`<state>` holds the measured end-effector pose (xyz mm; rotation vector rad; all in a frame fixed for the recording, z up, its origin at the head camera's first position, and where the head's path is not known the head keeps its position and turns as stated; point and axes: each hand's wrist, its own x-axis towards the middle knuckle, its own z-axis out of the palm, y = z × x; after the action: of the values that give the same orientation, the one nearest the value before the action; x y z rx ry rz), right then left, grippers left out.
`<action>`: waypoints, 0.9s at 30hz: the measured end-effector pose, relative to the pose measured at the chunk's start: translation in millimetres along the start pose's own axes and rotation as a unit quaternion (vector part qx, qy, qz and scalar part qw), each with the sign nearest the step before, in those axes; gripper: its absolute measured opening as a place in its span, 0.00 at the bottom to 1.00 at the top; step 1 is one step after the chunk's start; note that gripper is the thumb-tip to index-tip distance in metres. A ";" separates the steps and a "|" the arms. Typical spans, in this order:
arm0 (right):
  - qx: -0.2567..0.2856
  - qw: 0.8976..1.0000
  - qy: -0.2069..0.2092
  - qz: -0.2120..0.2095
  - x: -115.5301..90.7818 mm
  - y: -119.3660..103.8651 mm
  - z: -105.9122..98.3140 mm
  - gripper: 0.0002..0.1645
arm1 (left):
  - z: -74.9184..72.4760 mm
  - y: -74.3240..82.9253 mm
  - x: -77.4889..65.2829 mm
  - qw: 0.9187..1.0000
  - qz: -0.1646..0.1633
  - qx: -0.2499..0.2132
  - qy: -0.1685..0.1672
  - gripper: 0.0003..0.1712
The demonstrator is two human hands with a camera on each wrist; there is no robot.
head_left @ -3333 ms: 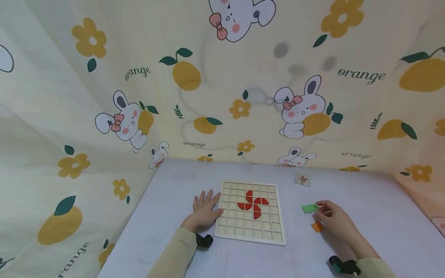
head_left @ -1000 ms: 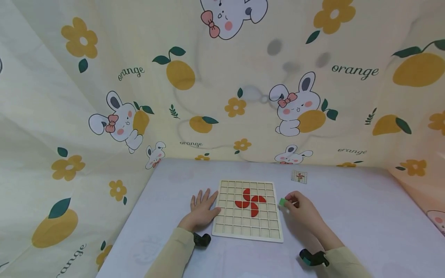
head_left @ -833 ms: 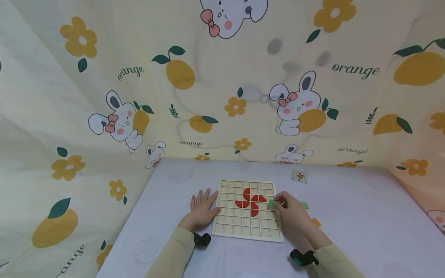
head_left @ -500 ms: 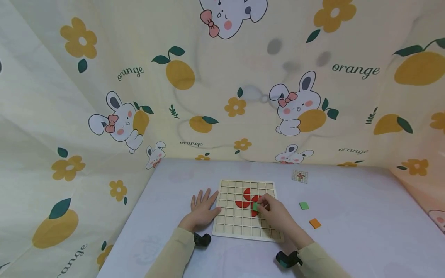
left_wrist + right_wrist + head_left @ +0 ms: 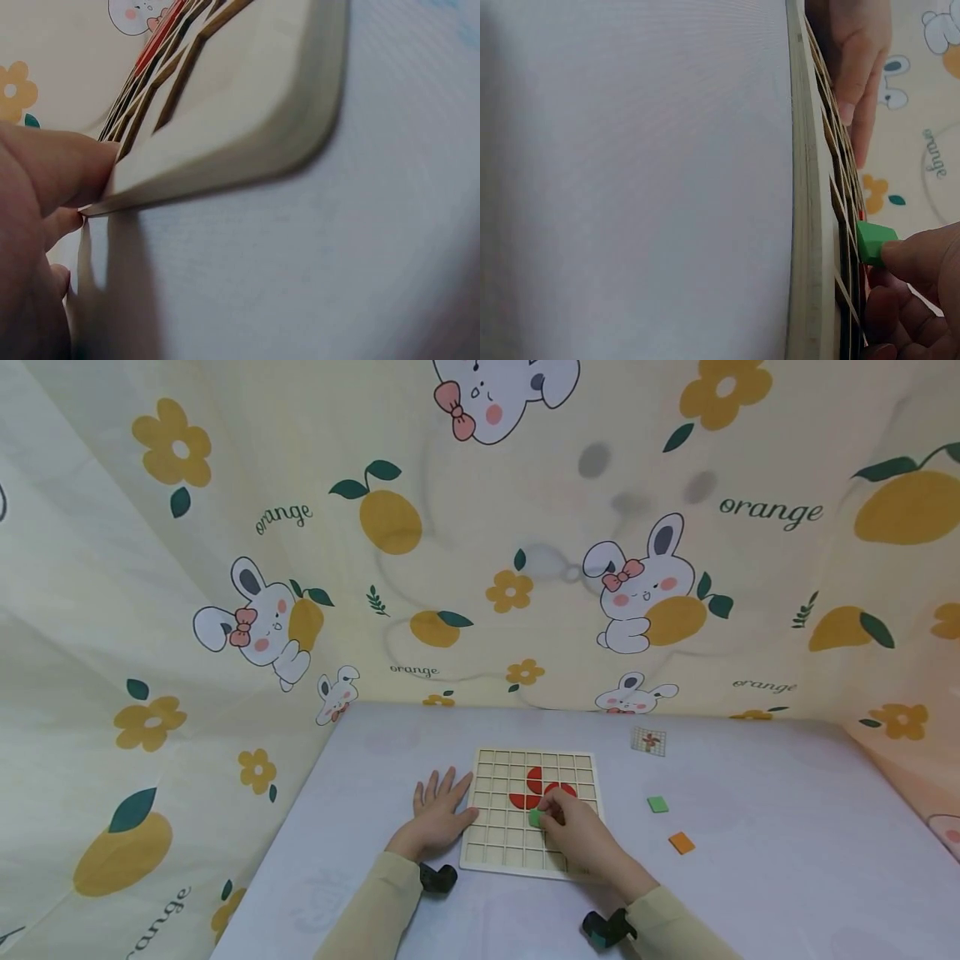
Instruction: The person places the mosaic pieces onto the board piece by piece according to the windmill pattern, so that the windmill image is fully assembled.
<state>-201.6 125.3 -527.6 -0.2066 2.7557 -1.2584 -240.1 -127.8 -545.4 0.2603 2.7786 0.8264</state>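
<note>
A pale wooden grid board (image 5: 495, 852) lies on the table, with red rounded tiles (image 5: 525, 801) set in a pinwheel near its middle. My right hand (image 5: 581, 835) is over the board and pinches a green square tile (image 5: 535, 818) between thumb and fingers, just below the pinwheel; the hand covers the lowest red tile. In the right wrist view the green tile (image 5: 876, 243) sits at the thumb tip, close over the grid. With fingers spread, my left hand (image 5: 435, 817) rests at the board's left edge, its thumb (image 5: 75, 169) touching the rim.
Right of the board lie another green square tile (image 5: 657, 805) and an orange square tile (image 5: 682, 842). A small pattern card (image 5: 648, 742) with a red pinwheel lies farther back. A printed curtain (image 5: 465, 568) hangs behind and beside the table.
My right hand picked up a green tile from the right of the board and carried it left to below the pinwheel. The left hand has stayed at the board's edge.
</note>
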 end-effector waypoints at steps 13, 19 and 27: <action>-0.015 1.000 0.011 -0.005 -0.9 -2.0 4.8 0.08 | -0.5 0.8 -1.8 1.000 -0.005 0.004 -0.003 0.37; -0.028 0.999 0.009 -0.013 -1.8 -3.4 4.5 0.11 | -3.6 2.8 -3.3 1.000 0.004 0.002 0.001 0.37; -0.037 0.999 0.015 -0.020 -0.8 -1.5 5.9 0.14 | -4.1 3.5 -3.4 1.000 0.006 0.005 -0.001 0.37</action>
<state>-199.9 120.1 -530.2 -0.2506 2.8396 -1.1802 -237.5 -127.8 -539.6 0.2802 2.7830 0.8155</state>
